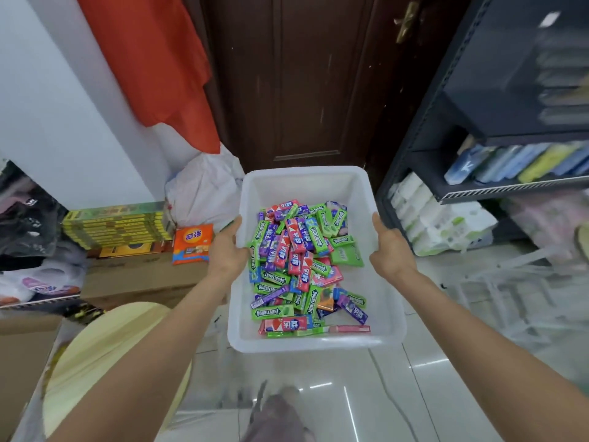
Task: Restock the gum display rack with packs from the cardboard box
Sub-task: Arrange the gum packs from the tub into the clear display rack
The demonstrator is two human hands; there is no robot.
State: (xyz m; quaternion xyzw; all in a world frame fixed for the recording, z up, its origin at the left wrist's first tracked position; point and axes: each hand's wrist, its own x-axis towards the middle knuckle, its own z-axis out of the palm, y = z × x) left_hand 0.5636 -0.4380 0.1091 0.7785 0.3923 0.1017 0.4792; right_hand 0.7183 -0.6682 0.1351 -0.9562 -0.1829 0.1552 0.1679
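Bin of gum held up in both hands, no display rack in sight.

The left hand [228, 247] grips the white plastic bin [387, 301] on its nine o'clock rim, the right hand [390, 248] on the three o'clock rim, fingers curled over the edge on each side. The gum packs [301, 269] lie heaped between the hands, equally near both, with the bin's long axis running twelve to six. A dark shelf unit [497, 189] stands at two o'clock; I judge carrying comes first.
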